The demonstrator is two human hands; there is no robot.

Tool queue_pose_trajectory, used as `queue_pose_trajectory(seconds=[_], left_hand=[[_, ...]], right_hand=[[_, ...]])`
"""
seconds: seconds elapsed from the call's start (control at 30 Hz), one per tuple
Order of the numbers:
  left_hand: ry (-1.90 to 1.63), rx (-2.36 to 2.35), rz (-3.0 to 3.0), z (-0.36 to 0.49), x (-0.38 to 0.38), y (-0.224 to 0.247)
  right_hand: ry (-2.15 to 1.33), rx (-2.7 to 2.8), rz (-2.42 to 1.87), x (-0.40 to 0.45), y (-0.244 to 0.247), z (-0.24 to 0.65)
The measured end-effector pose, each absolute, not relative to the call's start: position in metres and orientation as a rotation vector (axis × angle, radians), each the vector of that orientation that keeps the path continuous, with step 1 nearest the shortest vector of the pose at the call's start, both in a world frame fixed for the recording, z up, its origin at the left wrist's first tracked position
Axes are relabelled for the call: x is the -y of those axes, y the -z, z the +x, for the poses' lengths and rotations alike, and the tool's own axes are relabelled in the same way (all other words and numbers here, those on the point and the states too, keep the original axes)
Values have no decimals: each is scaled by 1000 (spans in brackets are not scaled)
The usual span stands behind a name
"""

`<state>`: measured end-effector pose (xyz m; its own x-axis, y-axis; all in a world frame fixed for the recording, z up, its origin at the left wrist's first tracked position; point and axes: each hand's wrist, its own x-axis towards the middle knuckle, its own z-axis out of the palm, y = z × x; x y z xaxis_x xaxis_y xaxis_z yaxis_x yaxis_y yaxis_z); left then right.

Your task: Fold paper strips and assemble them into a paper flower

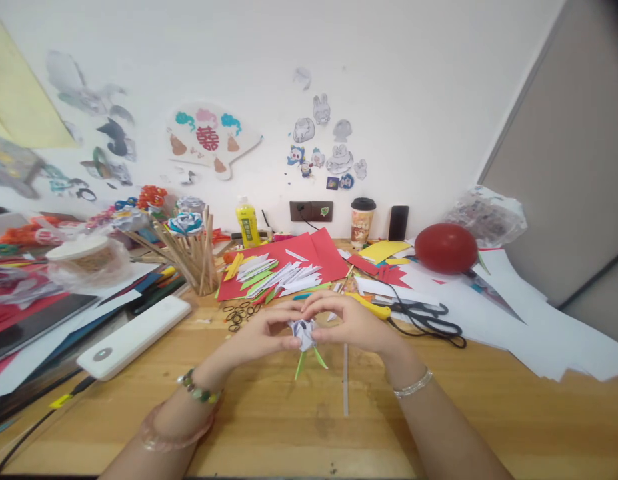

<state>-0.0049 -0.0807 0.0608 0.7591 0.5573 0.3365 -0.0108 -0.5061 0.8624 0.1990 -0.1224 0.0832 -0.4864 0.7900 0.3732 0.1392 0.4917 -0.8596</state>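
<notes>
Between my two hands is a small white folded paper flower (304, 335), with narrow green paper leaves (301, 366) pointing down from it. My left hand (267, 333) grips its left side between thumb and fingers. From the other side my right hand (349, 323) pinches it, fingers arched over the top. The fingertips hide part of the folds. A thin pale paper strip (345, 387) lies on the wooden table just right of the flower. Behind my left hand are several small dark rubber bands (235, 319).
Folded white strips (289, 277) lie on red paper (331, 253) behind my hands. Black-handled scissors (433, 323) and a yellow tool (371, 305) sit to the right. A white power bank (133, 337) and a bundle of sticks (201, 263) are at left. A red balloon (445, 248) rests at back right.
</notes>
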Motion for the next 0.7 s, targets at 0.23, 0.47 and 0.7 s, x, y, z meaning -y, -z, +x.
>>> queue_pose_trajectory(seconds=[0.23,0.47,0.7], left_hand=[[-748,-415,1980,-5,81,-60],[-758,-451,2005,-7,78,-57],[-783,-498,2049,-8,81,-57]], right_hand=[[-972,1933,-794,122,-81,198],[-940,1940,-801,124,-83,195],[-839,1922,-829,124,-83,194]])
